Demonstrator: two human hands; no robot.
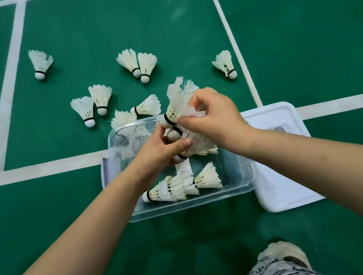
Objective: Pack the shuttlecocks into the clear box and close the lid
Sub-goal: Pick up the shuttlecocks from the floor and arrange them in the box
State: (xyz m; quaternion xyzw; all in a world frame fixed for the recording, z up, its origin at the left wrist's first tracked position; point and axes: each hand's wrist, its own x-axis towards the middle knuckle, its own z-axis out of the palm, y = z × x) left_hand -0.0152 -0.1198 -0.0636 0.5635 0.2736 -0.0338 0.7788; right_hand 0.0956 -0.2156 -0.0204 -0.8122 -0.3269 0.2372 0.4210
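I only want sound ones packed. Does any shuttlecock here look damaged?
Yes. The top shuttlecock, pinched by the right hand, has ragged, splayed feathers. The lone shuttlecock by the right court line looks frayed too.

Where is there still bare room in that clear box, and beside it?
Inside the clear box, the bottom is bare between the nested row at the near wall and the bunch held by the left hand and right hand. The green floor left of the box is free. Crowded: beyond the far rim, loose shuttlecocks; on the right, the lid.
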